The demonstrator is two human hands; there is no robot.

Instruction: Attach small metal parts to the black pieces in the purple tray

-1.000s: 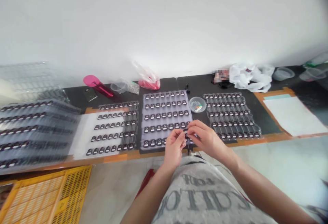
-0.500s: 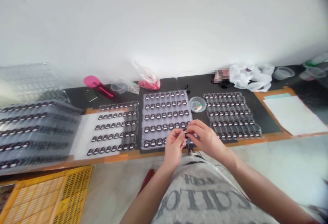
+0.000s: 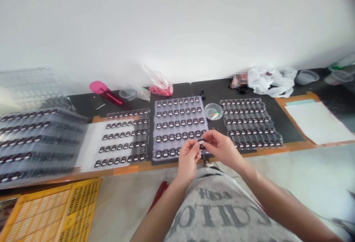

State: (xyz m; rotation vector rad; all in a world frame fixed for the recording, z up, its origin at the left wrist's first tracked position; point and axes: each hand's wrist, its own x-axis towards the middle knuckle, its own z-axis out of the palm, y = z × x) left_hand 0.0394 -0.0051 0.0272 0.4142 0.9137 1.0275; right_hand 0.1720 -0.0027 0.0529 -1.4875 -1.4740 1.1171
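Observation:
Between my two hands is a small black part with a white label [image 3: 201, 144], pinched at both sides. My left hand [image 3: 189, 156] is closed on its left edge. My right hand [image 3: 220, 146] grips it from the right with thumb and fingers. Both hands hover over the near right corner of a clear plastic tray [image 3: 181, 105] that bears rows of like black parts. Just beyond my right hand stands a round clear tub [image 3: 213, 112] of small pieces. The finer detail of the held part is too small to make out.
Filled trays lie at the right [image 3: 249, 123] and left [image 3: 146, 135]. A tall stack of trays [image 3: 66, 142] stands far left, above a yellow crate [image 3: 80, 208]. At the back are a pink-lidded bottle [image 3: 100, 87] and white plastic bags [image 3: 271, 81]. Paper [image 3: 318, 122] lies at right.
The black part has turned between my fingers, so its white-labelled face now shows. Both hands stay in nearly the same place.

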